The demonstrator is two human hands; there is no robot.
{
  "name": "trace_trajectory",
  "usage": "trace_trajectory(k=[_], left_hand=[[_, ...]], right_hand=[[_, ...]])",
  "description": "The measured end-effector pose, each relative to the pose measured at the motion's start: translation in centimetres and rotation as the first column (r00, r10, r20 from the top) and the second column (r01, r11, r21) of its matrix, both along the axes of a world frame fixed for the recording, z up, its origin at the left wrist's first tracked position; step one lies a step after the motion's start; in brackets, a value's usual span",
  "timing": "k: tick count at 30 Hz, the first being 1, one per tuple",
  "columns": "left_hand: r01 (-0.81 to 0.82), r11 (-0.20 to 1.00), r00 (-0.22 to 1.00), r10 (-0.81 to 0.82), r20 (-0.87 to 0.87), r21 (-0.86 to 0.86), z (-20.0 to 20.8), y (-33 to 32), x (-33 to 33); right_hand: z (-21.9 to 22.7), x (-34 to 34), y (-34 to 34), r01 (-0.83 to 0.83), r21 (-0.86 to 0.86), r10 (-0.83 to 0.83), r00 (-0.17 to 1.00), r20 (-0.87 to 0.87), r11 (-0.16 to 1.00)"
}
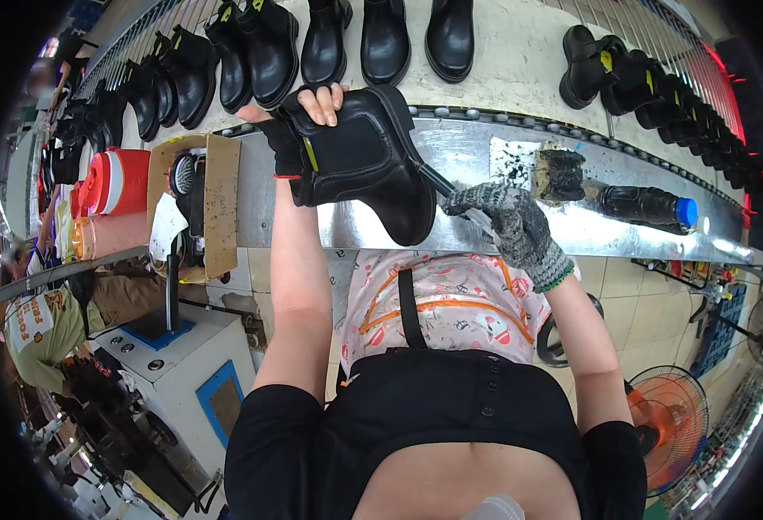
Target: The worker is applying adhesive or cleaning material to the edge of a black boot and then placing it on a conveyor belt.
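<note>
My left hand (319, 104) is closed on the shaft of a black ankle boot (355, 160), its bare fingertips over the upper edge. A black covering with a red edge is round that wrist. The boot is held sideways above the metal bench, toe toward me, sole to the right, with a yellow tab at its opening. My right hand (511, 225), in a grey knitted glove, is closed round a slim dark stick-like tool (436, 180). The tool's far end meets the boot near the sole edge; its tip is too small to make out.
Black boots (386, 39) line the conveyor (511, 52) beyond the metal bench (459, 147). On the bench lie a blackened sponge block (559, 175) and a dark bottle with a blue cap (646, 208). A cardboard box (223, 204) and red jug (117, 182) stand left; a fan (672, 425) stands lower right.
</note>
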State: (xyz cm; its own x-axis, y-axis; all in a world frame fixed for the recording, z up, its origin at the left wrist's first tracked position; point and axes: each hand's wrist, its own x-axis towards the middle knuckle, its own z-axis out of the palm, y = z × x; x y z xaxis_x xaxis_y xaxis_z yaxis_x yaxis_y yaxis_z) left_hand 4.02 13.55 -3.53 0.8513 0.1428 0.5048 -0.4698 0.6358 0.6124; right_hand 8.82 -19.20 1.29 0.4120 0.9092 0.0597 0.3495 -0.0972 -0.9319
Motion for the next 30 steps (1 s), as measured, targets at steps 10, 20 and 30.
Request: trace_trajectory(k=[10, 20, 30], left_hand=[[-0.125, 0.980, 0.965, 0.085, -0.247, -0.152, -2.6, 2.9, -0.6], [-0.419, 0.897, 0.725, 0.423, -0.544, 0.138, -3.0, 4.3, 0.2], [-0.446, 0.833, 0.808, 0.532, -0.252, 0.326, -5.4, 2.7, 1.1]], right_hand=[[-1.5, -0.8, -1.8, -0.010, -0.134, -0.005, 0.994, -0.112, 0.991], [-5.4, -2.1, -4.3, 0.141, -0.089, -0.165, 0.756, -0.634, 0.986], [-8.4, -2.4, -5.6, 0.308, -0.113, -0.208, 0.298, -0.931, 0.945]])
